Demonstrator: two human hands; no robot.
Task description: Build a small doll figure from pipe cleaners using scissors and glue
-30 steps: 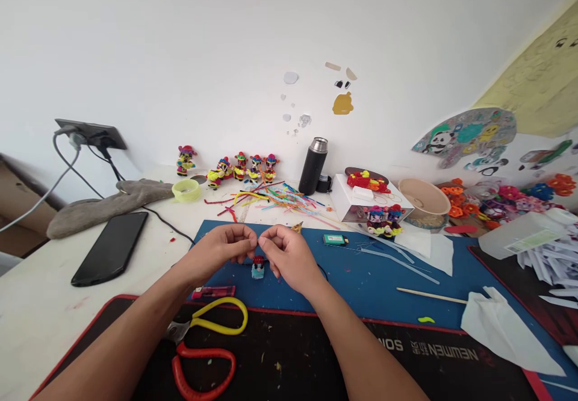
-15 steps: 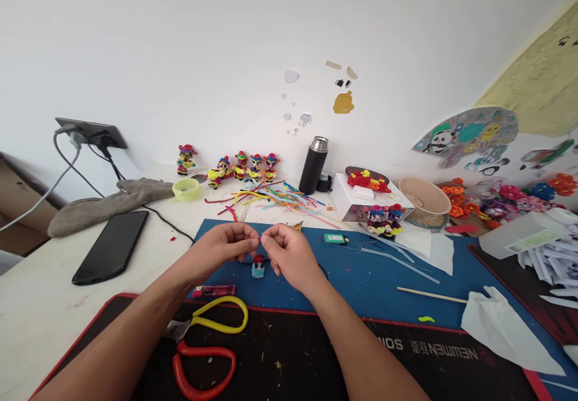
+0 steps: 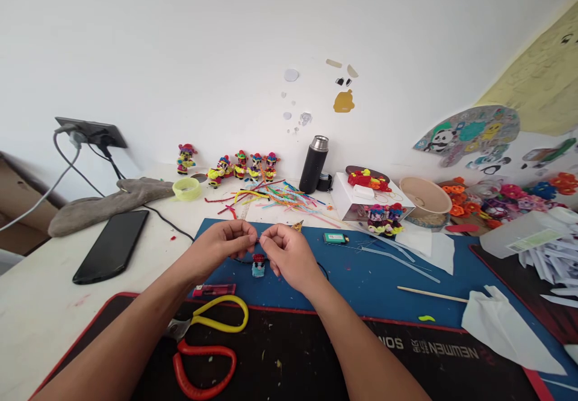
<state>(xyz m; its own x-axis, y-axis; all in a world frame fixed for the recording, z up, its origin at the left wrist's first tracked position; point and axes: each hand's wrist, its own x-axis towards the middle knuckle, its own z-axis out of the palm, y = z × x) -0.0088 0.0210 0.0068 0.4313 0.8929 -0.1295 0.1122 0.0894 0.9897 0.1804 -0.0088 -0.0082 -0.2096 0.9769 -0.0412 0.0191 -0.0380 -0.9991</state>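
My left hand (image 3: 232,241) and my right hand (image 3: 288,253) meet fingertip to fingertip above the blue mat (image 3: 356,280). Each is closed in a pinch; whatever lies between the tips is too small to name. Just below them on the mat stands a small fuzzy figure (image 3: 258,267) with a red top and a light blue body. A dark cord runs behind it. Under my left forearm lie scissors (image 3: 220,329) with one yellow and one red handle, their blades mostly hidden. A pink-red cutter or lighter-like piece (image 3: 214,291) rests beside them.
Coloured pipe cleaners (image 3: 289,196) and several fuzzy figurines (image 3: 255,166) are along the wall. A black thermos (image 3: 313,166) stands open near a white box (image 3: 374,199). A phone (image 3: 111,247) lies left; a wooden stick (image 3: 431,294) and white tissue (image 3: 506,329) lie right.
Both hands stay nearly in place, with only a slight shift of the pinching fingers. The small figure below has not moved.
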